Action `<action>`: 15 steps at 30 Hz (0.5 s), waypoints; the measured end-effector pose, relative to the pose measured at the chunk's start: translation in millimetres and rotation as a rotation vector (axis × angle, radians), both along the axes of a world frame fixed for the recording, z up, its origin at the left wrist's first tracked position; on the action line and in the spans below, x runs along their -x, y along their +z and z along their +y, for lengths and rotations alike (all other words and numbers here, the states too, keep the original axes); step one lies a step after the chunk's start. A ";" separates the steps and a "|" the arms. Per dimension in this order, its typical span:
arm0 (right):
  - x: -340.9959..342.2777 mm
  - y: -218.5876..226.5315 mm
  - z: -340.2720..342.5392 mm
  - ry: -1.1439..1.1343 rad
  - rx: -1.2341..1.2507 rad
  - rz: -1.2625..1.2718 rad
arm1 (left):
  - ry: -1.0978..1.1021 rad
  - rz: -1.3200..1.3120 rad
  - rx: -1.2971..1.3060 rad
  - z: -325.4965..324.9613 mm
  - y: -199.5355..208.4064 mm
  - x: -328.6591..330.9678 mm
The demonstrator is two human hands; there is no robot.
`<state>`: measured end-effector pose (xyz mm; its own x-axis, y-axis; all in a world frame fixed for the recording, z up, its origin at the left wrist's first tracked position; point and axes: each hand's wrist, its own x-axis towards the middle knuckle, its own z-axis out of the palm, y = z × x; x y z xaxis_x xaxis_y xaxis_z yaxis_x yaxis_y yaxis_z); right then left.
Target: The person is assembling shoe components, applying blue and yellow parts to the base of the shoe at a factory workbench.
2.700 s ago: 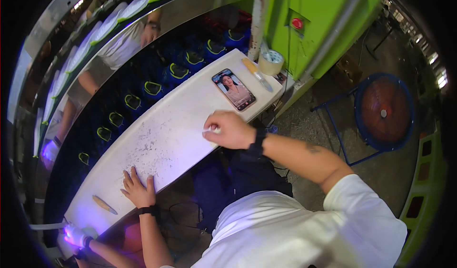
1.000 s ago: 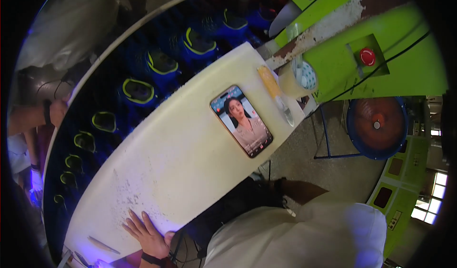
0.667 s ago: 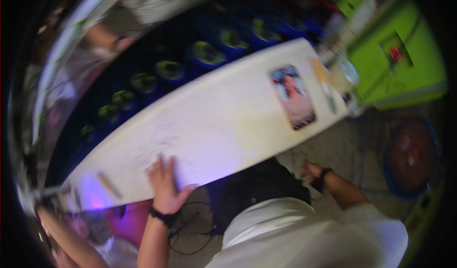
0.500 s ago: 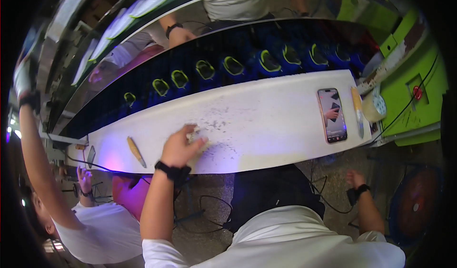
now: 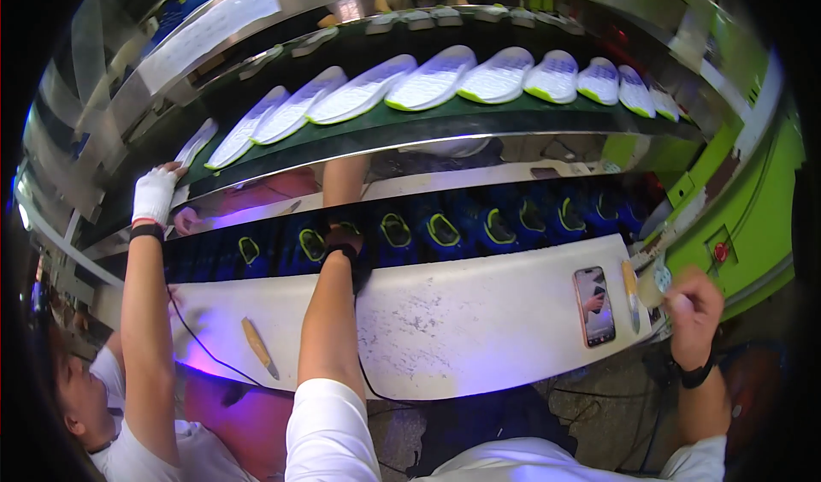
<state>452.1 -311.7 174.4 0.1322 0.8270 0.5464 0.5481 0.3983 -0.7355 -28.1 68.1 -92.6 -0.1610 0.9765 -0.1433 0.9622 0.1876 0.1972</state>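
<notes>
Dark blue shoes [image 5: 444,230] with lime-green collars stand in a row along the far side of a white, scuffed worktop [image 5: 479,311]. My left arm stretches across the worktop. My left hand [image 5: 346,237] is in among these shoes, at a lime collar left of the middle; its fingers are too dark to make out. Off the worktop's right end, my right hand [image 5: 696,304] is raised with its fingers curled, and no object shows in it. Nearest to it are a roll of tape [image 5: 662,278] and a wooden-handled knife [image 5: 630,296].
Above the shoes, white soles [image 5: 432,80] with lime edges line a green belt. At left, a co-worker's gloved hand [image 5: 155,195] touches one sole. A phone [image 5: 594,306] lies at the worktop's right, another wooden-handled tool [image 5: 258,346] at its left, near a black cable [image 5: 201,338].
My left hand has gone from over the worktop forward into the shoe row. My right hand has risen from beside my body to the worktop's right end. The view has tilted up, showing the soles.
</notes>
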 end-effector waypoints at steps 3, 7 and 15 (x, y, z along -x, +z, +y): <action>117.7 69.9 121.2 0.420 -0.134 -0.320 | -0.229 0.355 0.037 5.2 -14.9 79.1; 227.8 102.6 236.4 0.561 -0.037 -0.560 | 0.016 -0.378 -0.161 -31.3 28.5 62.6; 312.0 116.9 351.8 0.457 0.165 -1.122 | -0.572 -1.045 0.094 -262.3 134.2 -18.1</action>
<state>140.1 40.1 291.3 -0.6655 0.7444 0.0545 0.7453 0.6667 -0.0045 -10.0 -194.2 41.7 0.5307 0.8473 -0.0213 0.2929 -0.1598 0.9427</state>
